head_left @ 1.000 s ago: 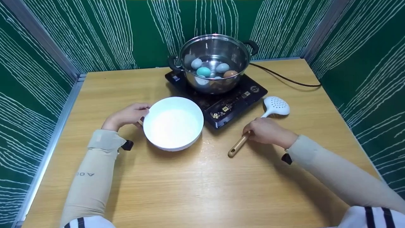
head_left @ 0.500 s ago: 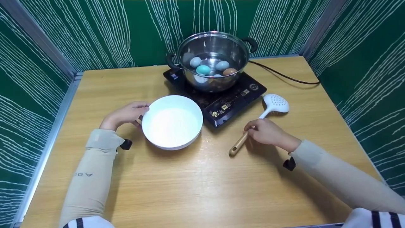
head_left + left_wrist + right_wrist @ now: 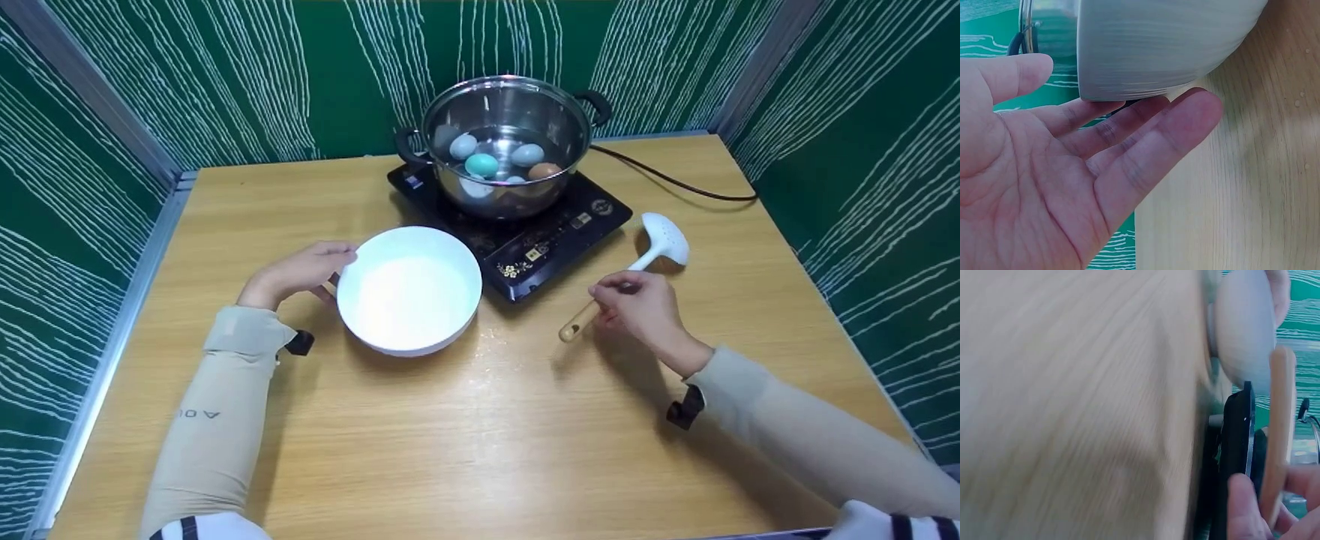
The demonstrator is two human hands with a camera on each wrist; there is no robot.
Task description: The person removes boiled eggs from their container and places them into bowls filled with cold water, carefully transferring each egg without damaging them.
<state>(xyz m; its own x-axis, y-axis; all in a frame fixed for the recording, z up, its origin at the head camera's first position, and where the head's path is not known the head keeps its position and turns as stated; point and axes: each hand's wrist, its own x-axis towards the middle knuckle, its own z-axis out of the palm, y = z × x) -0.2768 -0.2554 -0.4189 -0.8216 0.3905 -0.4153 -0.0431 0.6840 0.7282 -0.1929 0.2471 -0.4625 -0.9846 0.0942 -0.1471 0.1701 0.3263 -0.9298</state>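
A white bowl (image 3: 409, 292) stands on the table left of the cooker. My left hand (image 3: 298, 273) is at its left side, fingers extended; in the left wrist view fingertips (image 3: 1154, 104) touch the bowl's outer wall, and the thumb lies apart from the rim. My right hand (image 3: 646, 309) pinches the wooden handle (image 3: 1280, 399) of a white skimmer (image 3: 667, 240) between thumb and fingers. The skimmer's perforated head points away from me and is turned partly on edge. Behind stands a steel pot (image 3: 506, 201) with several eggs, among them a turquoise egg (image 3: 481, 165) and a brown egg (image 3: 544, 172).
Under the pot is a black induction cooker (image 3: 555, 240), its front corner close to the bowl. A dark cord (image 3: 675, 182) runs from it to the right. Green walls with white streaks (image 3: 360, 82) enclose the wooden table (image 3: 465, 450) at the back and sides.
My right hand has raised the skimmer's handle end a little and rolled its head from face-up toward its edge. The left hand and bowl have stayed put.
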